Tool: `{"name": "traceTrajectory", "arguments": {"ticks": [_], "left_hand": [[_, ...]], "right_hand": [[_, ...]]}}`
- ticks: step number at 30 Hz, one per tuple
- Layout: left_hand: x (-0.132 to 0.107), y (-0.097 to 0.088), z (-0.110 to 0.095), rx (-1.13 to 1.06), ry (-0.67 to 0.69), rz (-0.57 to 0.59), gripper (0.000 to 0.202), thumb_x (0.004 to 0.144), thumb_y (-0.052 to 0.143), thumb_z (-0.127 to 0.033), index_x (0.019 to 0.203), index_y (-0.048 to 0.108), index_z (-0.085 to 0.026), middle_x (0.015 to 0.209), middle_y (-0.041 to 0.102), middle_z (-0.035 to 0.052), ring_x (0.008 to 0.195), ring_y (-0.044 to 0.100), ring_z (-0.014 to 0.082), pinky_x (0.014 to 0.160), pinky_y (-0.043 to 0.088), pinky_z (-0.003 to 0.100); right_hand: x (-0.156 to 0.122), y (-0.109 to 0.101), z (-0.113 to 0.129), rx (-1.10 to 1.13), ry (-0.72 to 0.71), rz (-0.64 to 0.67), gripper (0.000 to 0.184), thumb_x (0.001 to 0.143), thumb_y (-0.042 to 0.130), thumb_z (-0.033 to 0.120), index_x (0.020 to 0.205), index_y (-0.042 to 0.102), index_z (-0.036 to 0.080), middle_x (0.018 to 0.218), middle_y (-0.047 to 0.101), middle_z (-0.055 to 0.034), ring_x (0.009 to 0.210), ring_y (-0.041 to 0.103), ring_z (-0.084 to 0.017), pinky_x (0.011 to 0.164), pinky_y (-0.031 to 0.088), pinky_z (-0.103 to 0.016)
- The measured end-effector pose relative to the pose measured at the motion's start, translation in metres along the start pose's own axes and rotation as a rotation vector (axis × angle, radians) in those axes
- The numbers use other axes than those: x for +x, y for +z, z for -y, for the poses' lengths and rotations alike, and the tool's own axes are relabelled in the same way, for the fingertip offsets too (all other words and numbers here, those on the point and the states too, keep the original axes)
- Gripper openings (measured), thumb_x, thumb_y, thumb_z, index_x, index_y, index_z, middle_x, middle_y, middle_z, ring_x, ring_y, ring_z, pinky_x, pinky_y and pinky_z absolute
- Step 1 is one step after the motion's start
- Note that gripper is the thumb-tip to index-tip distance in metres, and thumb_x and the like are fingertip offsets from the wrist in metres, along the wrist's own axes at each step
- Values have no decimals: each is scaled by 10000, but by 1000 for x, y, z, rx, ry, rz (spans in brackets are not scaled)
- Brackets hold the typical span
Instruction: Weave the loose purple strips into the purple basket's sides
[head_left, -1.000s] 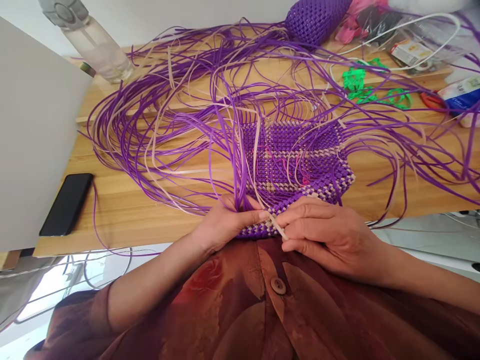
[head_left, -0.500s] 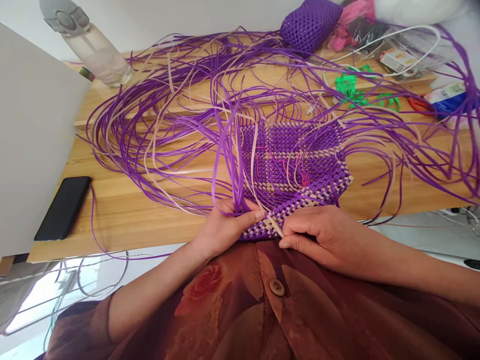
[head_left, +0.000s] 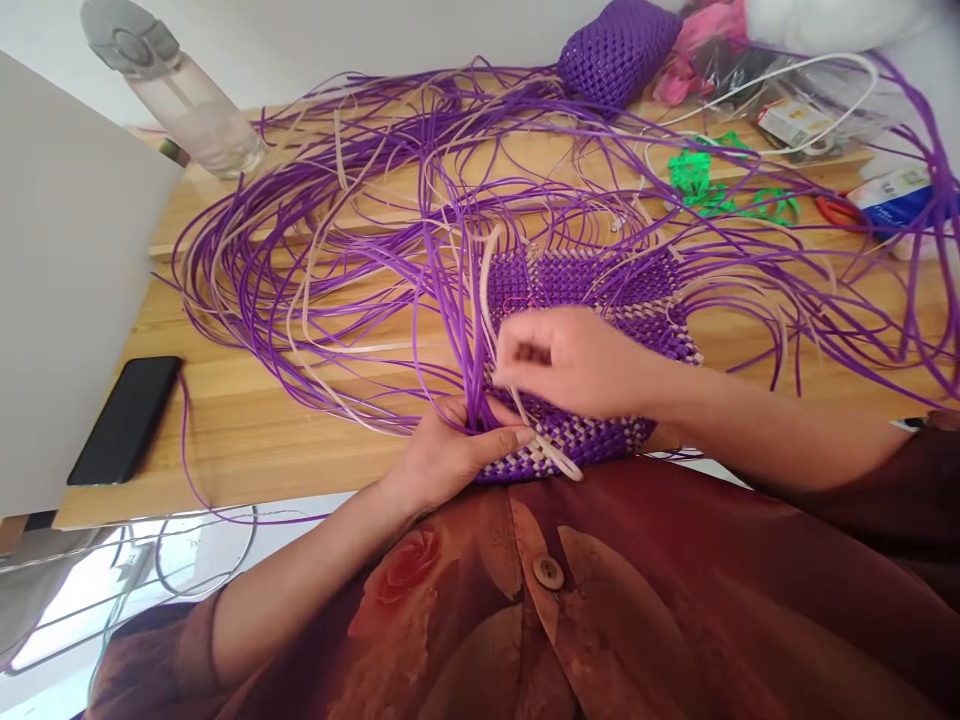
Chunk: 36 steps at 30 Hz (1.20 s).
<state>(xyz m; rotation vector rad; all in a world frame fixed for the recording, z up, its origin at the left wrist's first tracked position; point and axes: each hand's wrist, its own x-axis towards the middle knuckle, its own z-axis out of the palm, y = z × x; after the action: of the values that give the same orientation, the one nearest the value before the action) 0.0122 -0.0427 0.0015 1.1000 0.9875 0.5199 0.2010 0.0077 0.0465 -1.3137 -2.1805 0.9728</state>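
Observation:
A purple and cream woven piece [head_left: 570, 275] of plastic strips lies at the table's front edge, against the shirt. My left hand [head_left: 450, 445] is closed on its left front edge, thumb on top, with a bunch of purple strips [head_left: 472, 370] rising between thumb and fingers. Above the weave, my right hand [head_left: 577, 360] is closed in a pinch, slightly blurred. A cream strip [head_left: 551, 455] runs from near its fingertips down past my left thumb and bends into a small loop at the front edge. My right hand hides part of the weave.
Loose purple and cream strips [head_left: 247, 290] spread over the wooden table [head_left: 225, 455]. A black phone [head_left: 126, 420] lies left and a bottle [head_left: 202, 115] stands behind. Toward the back right are a purple woven item [head_left: 619, 50], green ribbon [head_left: 694, 178] and red-handled scissors [head_left: 840, 210].
My right hand has moved up and left from the front edge to above the weave. The cream strip now loops at the front edge. My left hand stays in place.

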Motion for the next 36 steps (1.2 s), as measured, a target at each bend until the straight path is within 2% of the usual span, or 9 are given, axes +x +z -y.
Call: {"name": "traceTrajectory", "arguments": {"ticks": [2, 4, 13, 20, 24, 28, 30, 33, 36], "left_hand": [[0, 0, -2, 17, 3, 6, 189, 715, 824, -323, 750, 755, -151, 707, 703, 21, 645, 575, 127, 642, 441, 248], [0, 0, -3, 11, 4, -35, 188, 706, 833, -319, 739, 746, -155, 697, 696, 14, 643, 571, 122, 642, 437, 244], [8, 2, -2, -31, -15, -71, 263, 718, 818, -398, 725, 722, -153, 685, 667, 7, 622, 541, 117, 620, 412, 251], [15, -4, 0, -23, -4, -64, 269, 734, 806, -399, 809, 715, -157, 733, 681, 8, 673, 577, 124, 687, 448, 252], [9, -20, 0, -75, -107, 92, 453, 643, 870, -367, 1017, 729, -155, 956, 744, 77, 867, 668, 211, 829, 498, 319], [7, -25, 1, -144, -91, 181, 342, 640, 865, -310, 911, 756, -133, 953, 756, 99, 862, 691, 240, 883, 519, 375], [8, -24, 2, -174, -40, 138, 329, 637, 866, -300, 900, 760, -133, 932, 759, 93, 849, 694, 240, 884, 525, 385], [10, -29, -1, -118, 81, 79, 354, 646, 864, -283, 957, 765, -147, 942, 758, 73, 907, 684, 239, 913, 512, 371], [8, -40, -6, -26, 116, 159, 365, 656, 858, -253, 996, 763, -158, 939, 749, 53, 911, 662, 221, 891, 498, 336]], "right_hand": [[22, -10, -9, -149, -17, -309, 157, 847, 624, 233, 714, 553, 187, 749, 630, -2, 712, 562, -130, 686, 391, -285], [44, -19, -19, -209, 23, -459, 187, 850, 637, 254, 724, 509, 203, 769, 624, -19, 742, 570, -154, 690, 393, -302], [81, -15, -26, -284, -27, -369, 205, 913, 562, 256, 752, 443, 210, 863, 591, -37, 888, 585, -186, 774, 406, -320], [97, -15, -63, -412, 54, -339, 289, 868, 595, 239, 652, 405, 218, 790, 578, -56, 805, 539, -202, 766, 397, -361], [82, -32, -65, -481, 77, -377, 248, 886, 604, 318, 681, 514, 212, 759, 596, -58, 743, 530, -194, 716, 382, -358], [48, -41, -36, -586, 174, -250, 417, 903, 587, 414, 559, 487, 201, 548, 459, -22, 574, 431, -152, 626, 305, -339], [24, -34, -14, -531, 128, -229, 441, 923, 559, 451, 568, 517, 194, 536, 470, -10, 550, 422, -136, 609, 292, -329], [-11, -10, 12, -309, 9, -33, 381, 968, 501, 426, 702, 635, 188, 652, 592, -2, 616, 510, -123, 624, 342, -306], [-34, 17, 21, -308, -58, 37, 245, 960, 534, 338, 870, 686, 168, 869, 648, -48, 856, 563, -173, 801, 395, -336]]}}
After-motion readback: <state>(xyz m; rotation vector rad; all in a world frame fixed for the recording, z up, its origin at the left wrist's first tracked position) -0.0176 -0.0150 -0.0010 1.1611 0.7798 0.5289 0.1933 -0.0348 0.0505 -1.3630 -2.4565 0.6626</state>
